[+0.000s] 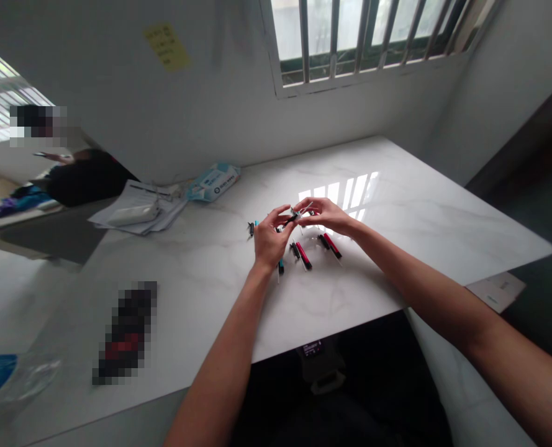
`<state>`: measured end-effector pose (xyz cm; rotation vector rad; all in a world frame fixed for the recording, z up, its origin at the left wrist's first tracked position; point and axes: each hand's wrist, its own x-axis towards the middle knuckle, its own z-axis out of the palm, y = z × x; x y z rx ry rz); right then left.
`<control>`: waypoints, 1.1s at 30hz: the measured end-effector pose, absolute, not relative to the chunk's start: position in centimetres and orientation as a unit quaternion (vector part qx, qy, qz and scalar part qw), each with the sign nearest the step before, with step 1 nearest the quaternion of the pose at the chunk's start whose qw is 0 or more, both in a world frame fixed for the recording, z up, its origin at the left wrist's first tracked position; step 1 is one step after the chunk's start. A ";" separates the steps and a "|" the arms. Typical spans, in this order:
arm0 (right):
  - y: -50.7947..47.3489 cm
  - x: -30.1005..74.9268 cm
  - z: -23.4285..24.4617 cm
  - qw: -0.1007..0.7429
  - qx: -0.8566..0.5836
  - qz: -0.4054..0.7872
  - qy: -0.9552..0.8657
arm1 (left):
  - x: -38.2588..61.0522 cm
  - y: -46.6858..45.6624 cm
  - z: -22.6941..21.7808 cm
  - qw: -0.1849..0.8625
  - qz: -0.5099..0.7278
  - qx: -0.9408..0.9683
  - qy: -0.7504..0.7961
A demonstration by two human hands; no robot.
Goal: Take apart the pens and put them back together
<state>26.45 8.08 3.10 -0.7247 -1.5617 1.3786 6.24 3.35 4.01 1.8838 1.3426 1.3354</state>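
Observation:
My left hand (270, 241) is closed, with its fingertips pinching a small black part (291, 220). Against it, my right hand (326, 215) pinches a thin whitish rod (307, 208); the fingers partly hide both pieces, and I cannot tell whether they are joined. Below the hands, a red-and-black tube (304, 255) lies beside a slim black piece and a white rod. Farther right is a similar red-and-black tube (332, 246) with the same kind of small parts. A teal-and-black tube (281, 267) shows partly behind my left wrist, and a small black piece (251, 229) rests left of that hand.
A blue-and-white wipes pack (214, 182) and stacked papers (138, 208) lie along the back of the white marbled table (350, 292). A blurred dark object (125, 332) is at the left. Another person's dark sleeve (89, 177) shows beyond the table's far left.

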 end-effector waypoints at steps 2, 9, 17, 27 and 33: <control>7.9 26.1 3.0 0.447 -0.293 0.555 -0.637 | 6.2 3.3 3.9 0.225 0.476 0.695 0.490; 7.7 25.9 3.4 0.468 -0.289 0.562 -0.618 | 6.3 3.2 3.7 0.212 0.460 0.717 0.479; 9.0 29.3 4.9 0.566 -0.322 0.557 -0.516 | 5.9 3.6 4.0 0.171 0.481 0.690 0.513; 9.9 29.5 3.6 0.528 -0.364 0.468 -0.608 | 5.2 3.8 3.9 0.068 0.445 0.706 0.547; 9.2 29.2 4.2 0.500 -0.388 0.396 -0.666 | 4.7 4.1 3.9 0.039 0.435 0.708 0.555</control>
